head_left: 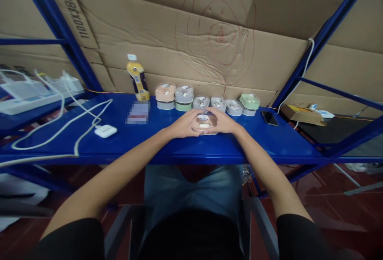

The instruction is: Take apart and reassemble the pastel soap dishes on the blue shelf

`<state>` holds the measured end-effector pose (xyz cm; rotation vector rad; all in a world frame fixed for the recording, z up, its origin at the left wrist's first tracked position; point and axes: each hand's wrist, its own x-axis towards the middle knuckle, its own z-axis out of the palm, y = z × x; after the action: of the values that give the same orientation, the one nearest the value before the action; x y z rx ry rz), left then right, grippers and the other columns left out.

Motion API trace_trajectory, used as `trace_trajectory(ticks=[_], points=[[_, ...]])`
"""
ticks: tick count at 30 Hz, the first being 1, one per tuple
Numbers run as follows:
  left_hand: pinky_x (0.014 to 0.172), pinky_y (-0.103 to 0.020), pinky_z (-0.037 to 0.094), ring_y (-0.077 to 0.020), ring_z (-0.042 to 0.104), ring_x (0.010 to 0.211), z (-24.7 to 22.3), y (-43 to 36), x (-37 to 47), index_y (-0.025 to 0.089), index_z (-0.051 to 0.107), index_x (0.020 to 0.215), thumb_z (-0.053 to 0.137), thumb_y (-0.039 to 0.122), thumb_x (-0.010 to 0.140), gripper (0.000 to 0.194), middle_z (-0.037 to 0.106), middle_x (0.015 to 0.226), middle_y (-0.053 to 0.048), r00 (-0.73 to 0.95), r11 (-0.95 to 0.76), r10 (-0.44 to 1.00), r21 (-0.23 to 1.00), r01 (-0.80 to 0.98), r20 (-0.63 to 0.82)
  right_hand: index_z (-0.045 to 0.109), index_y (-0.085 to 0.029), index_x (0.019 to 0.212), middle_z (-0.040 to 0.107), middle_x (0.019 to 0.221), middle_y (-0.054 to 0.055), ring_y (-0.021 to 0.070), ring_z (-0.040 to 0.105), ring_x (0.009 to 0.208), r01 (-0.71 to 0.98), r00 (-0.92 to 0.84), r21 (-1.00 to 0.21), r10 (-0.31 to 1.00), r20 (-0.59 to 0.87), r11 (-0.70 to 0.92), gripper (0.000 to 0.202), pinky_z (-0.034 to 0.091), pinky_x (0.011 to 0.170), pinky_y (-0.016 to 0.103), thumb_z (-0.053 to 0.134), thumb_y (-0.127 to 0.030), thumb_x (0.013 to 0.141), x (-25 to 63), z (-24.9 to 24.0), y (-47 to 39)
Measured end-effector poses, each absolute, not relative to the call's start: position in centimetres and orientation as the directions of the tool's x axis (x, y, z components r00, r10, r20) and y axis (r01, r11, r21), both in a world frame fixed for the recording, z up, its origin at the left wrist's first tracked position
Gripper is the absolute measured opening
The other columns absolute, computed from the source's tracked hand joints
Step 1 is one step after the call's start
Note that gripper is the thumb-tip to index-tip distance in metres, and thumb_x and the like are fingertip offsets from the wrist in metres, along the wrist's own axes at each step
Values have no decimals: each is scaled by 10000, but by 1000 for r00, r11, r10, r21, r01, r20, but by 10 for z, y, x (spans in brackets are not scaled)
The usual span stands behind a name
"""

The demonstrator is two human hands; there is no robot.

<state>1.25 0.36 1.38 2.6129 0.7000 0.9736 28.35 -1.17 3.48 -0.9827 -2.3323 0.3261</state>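
Both my hands are wrapped round a pink container with a clear lid (204, 123) near the middle of the blue shelf (143, 140). My left hand (185, 125) grips its left side and my right hand (224, 122) its right side. Behind them stands a row of similar containers: a pink one (165, 92) stacked at the left, a grey one (184, 93) on a green one (183, 106), single grey ones (233, 107), and a green one (250, 101) on a grey one at the right.
A yellow bottle (138, 78) stands at the back left. White cables (60, 126) and a white earphone case (105, 131) lie at the left. To the right are a phone (269, 118) and a small open cardboard box (303, 114). Cardboard (134, 20) lines the back.
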Motion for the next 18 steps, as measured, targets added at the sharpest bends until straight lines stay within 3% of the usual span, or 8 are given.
trace_trajectory(ticks=[5,11,14,16,18], points=[[1189,-609,529,-450,649,1423,7,6,10,202,435,1649,955,562,693,1147,652,1548,-219,632,-762,616,557,329,470,650,-223,1524,712,1499,178,430,677,1378,588,-595,-375,698,398,716,985,529,1186,634,927,-732,728,267,31,-20],[1164,-616,536,-439,662,1377,3,12,1,197,425,1688,956,616,703,1195,658,1518,-216,601,-718,666,598,356,441,647,-225,1509,721,1471,169,382,715,1291,617,-477,-450,761,439,646,885,568,1135,589,812,-772,833,277,39,-20],[1203,-600,503,-405,650,1358,5,9,-1,226,611,1584,891,587,808,901,677,1436,-163,636,-765,623,525,373,456,627,-198,1513,759,1374,165,352,748,1152,656,-323,-509,817,478,557,855,601,1062,569,752,-763,883,297,46,-15],[1203,-584,505,-369,659,1307,6,6,-1,249,755,1441,826,544,891,628,684,1323,-136,671,-792,590,485,371,450,631,-184,1499,768,1337,171,357,747,1129,689,-231,-532,844,483,493,853,598,1052,574,749,-759,880,310,48,-11],[1198,-581,511,-357,645,1305,7,3,0,265,828,1336,785,525,936,479,661,1285,-134,678,-804,577,465,371,456,643,-183,1484,776,1296,174,367,747,1120,716,-180,-540,864,469,443,862,594,1049,587,759,-768,862,319,48,-8]])
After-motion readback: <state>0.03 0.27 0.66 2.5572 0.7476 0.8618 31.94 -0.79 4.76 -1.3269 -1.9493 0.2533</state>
